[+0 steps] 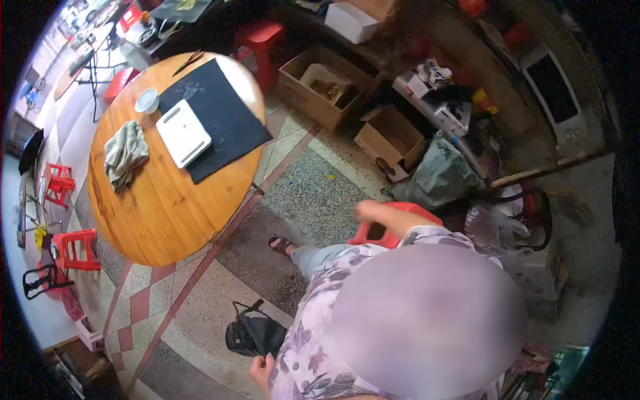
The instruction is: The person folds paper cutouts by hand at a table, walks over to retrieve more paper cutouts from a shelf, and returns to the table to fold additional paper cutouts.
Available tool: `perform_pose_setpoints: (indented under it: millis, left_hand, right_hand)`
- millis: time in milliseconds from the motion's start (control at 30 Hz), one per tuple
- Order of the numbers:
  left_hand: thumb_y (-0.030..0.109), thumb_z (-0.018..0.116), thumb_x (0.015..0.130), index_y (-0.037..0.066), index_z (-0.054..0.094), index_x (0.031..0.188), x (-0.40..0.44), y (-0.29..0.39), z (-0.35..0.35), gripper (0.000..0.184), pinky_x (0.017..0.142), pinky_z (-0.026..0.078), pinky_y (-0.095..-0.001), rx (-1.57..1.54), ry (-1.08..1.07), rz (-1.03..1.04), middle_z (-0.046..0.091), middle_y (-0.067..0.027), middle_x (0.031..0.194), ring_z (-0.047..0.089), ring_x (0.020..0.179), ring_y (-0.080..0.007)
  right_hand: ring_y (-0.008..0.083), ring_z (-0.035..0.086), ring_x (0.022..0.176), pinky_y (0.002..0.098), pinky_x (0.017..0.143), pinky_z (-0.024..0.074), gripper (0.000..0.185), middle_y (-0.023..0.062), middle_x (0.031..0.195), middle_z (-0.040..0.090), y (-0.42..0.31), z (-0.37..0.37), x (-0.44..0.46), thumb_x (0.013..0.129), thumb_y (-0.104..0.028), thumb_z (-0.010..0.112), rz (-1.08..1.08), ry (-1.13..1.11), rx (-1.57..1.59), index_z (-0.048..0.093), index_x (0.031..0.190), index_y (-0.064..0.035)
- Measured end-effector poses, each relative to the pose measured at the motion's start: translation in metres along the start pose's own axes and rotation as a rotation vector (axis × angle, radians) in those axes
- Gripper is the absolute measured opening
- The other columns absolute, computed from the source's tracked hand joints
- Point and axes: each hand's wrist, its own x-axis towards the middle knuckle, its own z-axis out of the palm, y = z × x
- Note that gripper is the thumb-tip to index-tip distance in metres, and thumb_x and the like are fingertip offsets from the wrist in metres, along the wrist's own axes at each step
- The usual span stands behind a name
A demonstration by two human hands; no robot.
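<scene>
Bag [251, 338], black and rounded, red plastic stool [361, 234]

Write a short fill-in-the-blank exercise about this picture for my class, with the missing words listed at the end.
1. The crumpled cloth and the bowl both sit on the round wooden ____.
2. The bag near the person's left hand is ____ in colour.
3. The stool by the right hand is ____ in colour.
4. The tray lying partly on the dark mat is ____ in colour.

Missing words: table; black; red; white.
</scene>
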Motion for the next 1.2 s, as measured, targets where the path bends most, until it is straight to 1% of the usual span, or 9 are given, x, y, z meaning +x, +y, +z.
perform_pose_setpoints:
  millis: [67, 200, 400, 533, 667, 767, 867, 1000, 1200]
  left_hand:
    - [0.019, 0.071, 0.073, 0.002, 0.047, 0.06, 0.003, -0.012, -0.02, 0.033, 0.044, 0.031, -0.0313, -0.046, 0.021, -0.067, 0.034, -0.0054, 0.049, 0.033, 0.048, -0.0105]
    - [0.02, 0.069, 0.077, 0.001, 0.048, 0.062, 0.003, -0.011, -0.064, 0.032, 0.047, 0.032, -0.0318, 0.037, 0.129, -0.292, 0.039, -0.0086, 0.051, 0.033, 0.052, -0.0101]
    - [0.014, 0.068, 0.078, -0.001, 0.05, 0.064, 0.002, -0.011, -0.148, 0.027, 0.045, 0.029, -0.0276, -0.103, 0.428, -0.485, 0.035, 0.0005, 0.051, 0.032, 0.052, -0.0051]
    - [0.014, 0.068, 0.077, -0.001, 0.051, 0.064, 0.001, -0.052, -0.206, 0.027, 0.045, 0.03, -0.0283, -0.17, 0.575, -0.56, 0.035, 0.0, 0.051, 0.033, 0.052, -0.0054]
    - [0.014, 0.068, 0.076, -0.001, 0.051, 0.064, 0.001, -0.119, -0.28, 0.026, 0.045, 0.032, -0.0291, -0.205, 0.62, -0.545, 0.037, -0.0011, 0.05, 0.035, 0.051, -0.0057]
    - [0.015, 0.068, 0.076, -0.001, 0.051, 0.065, 0.018, -0.148, -0.329, 0.026, 0.046, 0.033, -0.0294, -0.141, 0.622, -0.489, 0.039, -0.0036, 0.05, 0.036, 0.051, -0.0061]
    - [0.016, 0.068, 0.075, -0.001, 0.053, 0.066, 0.046, -0.178, -0.395, 0.025, 0.047, 0.036, -0.0311, -0.133, 0.551, -0.513, 0.043, -0.0083, 0.05, 0.039, 0.05, -0.0081]
    - [0.016, 0.069, 0.075, -0.002, 0.052, 0.064, 0.113, -0.213, -0.468, 0.027, 0.047, 0.036, -0.0311, -0.046, 0.49, -0.394, 0.045, -0.0094, 0.052, 0.043, 0.05, -0.0088]
    - [0.018, 0.068, 0.075, -0.002, 0.056, 0.068, 0.252, -0.24, -0.564, 0.025, 0.049, 0.039, -0.0344, -0.037, 0.316, -0.324, 0.051, -0.0148, 0.056, 0.047, 0.05, -0.0144]
  right_hand:
    - [0.0319, 0.065, 0.078, 0.0441, 0.067, 0.0509, 0.032, 0.0216, 0.083, 0.066, 0.012, -0.006, -0.039, 0.069, -0.03, 0.068, 0.11, -0.002, 0.207, 0.068, 0.084, -0.0013]
    - [0.0281, 0.065, 0.071, 0.043, 0.067, 0.0505, 0.033, 0.0175, 0.076, 0.066, -0.036, -0.031, -0.009, 0.075, -0.033, 0.064, 0.143, -0.451, -0.168, 0.068, 0.082, -0.0015]
    - [0.0247, 0.063, 0.065, 0.04, 0.066, 0.05, 0.031, 0.0138, 0.068, 0.066, -0.341, -0.166, 0.075, 0.082, -0.033, 0.059, -0.449, -0.644, -0.16, 0.068, 0.077, -0.004]
    - [0.0277, 0.063, 0.068, 0.0392, 0.064, 0.0499, 0.022, 0.0149, 0.076, 0.066, -0.582, -0.223, 0.084, 0.083, -0.023, 0.06, -0.943, -0.235, 0.025, 0.067, 0.093, -0.0053]
    - [0.0305, 0.063, 0.074, 0.0406, 0.068, 0.0503, 0.023, 0.0156, 0.082, 0.067, -0.741, -0.209, 0.094, 0.082, -0.024, 0.06, -0.953, -0.006, 0.172, 0.066, 0.096, -0.0067]
    - [0.0359, 0.064, 0.085, 0.0432, 0.074, 0.0516, 0.026, 0.0165, 0.09, 0.067, -0.776, -0.166, 0.116, 0.077, -0.024, 0.06, -0.892, -0.123, 0.125, 0.066, 0.096, -0.0078]
    - [0.0353, 0.064, 0.089, 0.0439, 0.078, 0.0518, 0.027, 0.0149, 0.094, 0.067, -0.79, -0.167, 0.102, 0.077, -0.025, 0.06, -0.835, -0.258, -0.463, 0.068, 0.098, -0.0102]
    - [0.0344, 0.063, 0.092, 0.0444, 0.079, 0.0513, 0.031, 0.0156, 0.097, 0.067, -0.77, -0.168, 0.119, 0.074, -0.027, 0.061, -0.537, -0.325, -0.349, 0.069, 0.1, -0.0109]
    - [0.0336, 0.065, 0.081, 0.0419, 0.072, 0.0521, 0.022, 0.0173, 0.086, 0.067, -0.818, -0.22, 0.185, 0.073, -0.022, 0.062, -0.423, -0.286, -0.164, 0.072, 0.089, -0.0108]
